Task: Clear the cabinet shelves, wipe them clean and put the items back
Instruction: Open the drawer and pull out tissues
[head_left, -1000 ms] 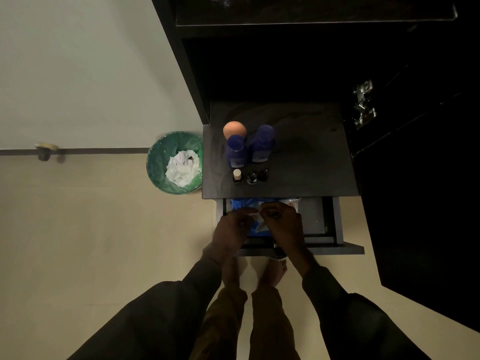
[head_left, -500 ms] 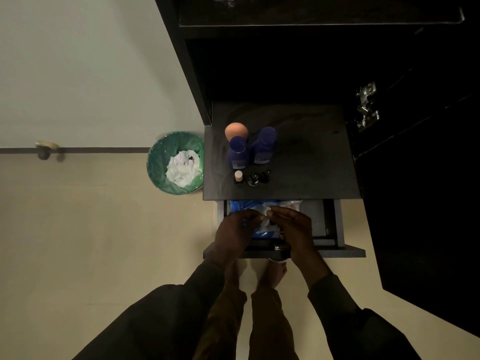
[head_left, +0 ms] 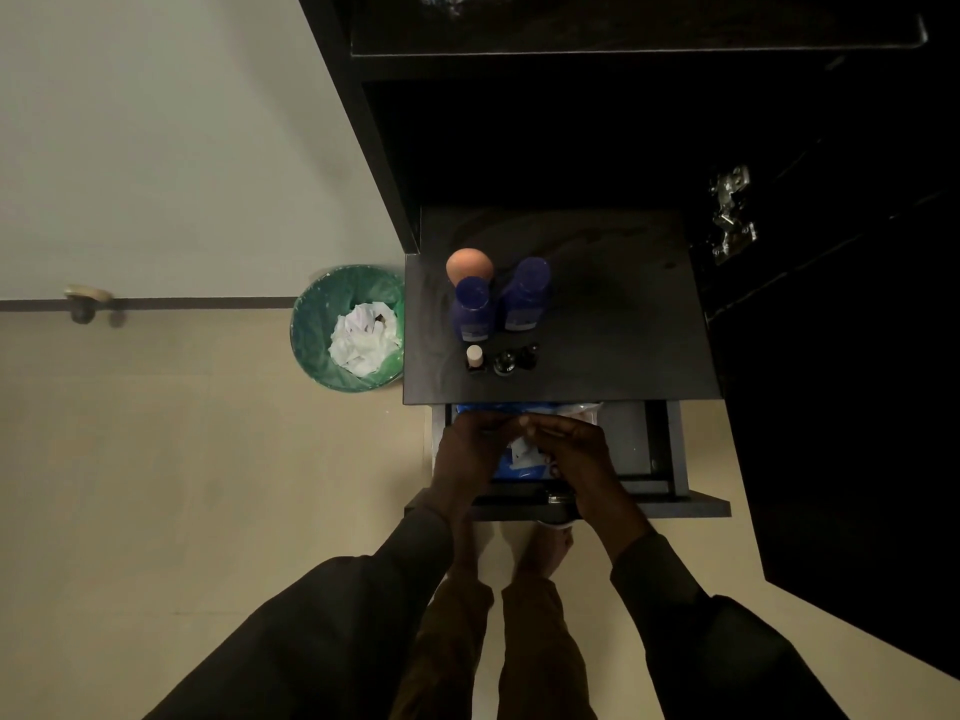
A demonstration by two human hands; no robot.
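Both hands work inside the open dark drawer (head_left: 660, 449): our left hand (head_left: 470, 452) and right hand (head_left: 574, 454) curl their fingers onto a crinkly blue-and-white plastic packet (head_left: 519, 459) lying in it, fingertips meeting over the packet's top edge. We can't tell exactly how the pinch sits; light is poor.

Drawer is a matte black box, pulled out under the cabinet top; the packet fills its left half, and the right half shows bare dark bottom. Dark sleeves cover both arms.

Beyond the drawer, the flat matte black cabinet top (head_left: 623, 330) carries three small vials (head_left: 501, 358) in a row near its front edge, one with a white cap, two dark. Behind them stand two blue plastic bottles (head_left: 498, 306) side by side, upright. Touching the left bottle from behind is a smooth peach-coloured egg-shaped sponge (head_left: 467, 265).

Left of the cabinet, on beige floor tile, sits a round bin with green liner (head_left: 317, 330), holding crumpled white paper (head_left: 366, 337).

Farther back, the cabinet interior is black and unreadable. A shiny metal hinge (head_left: 732, 215) sits on the right-hand door.
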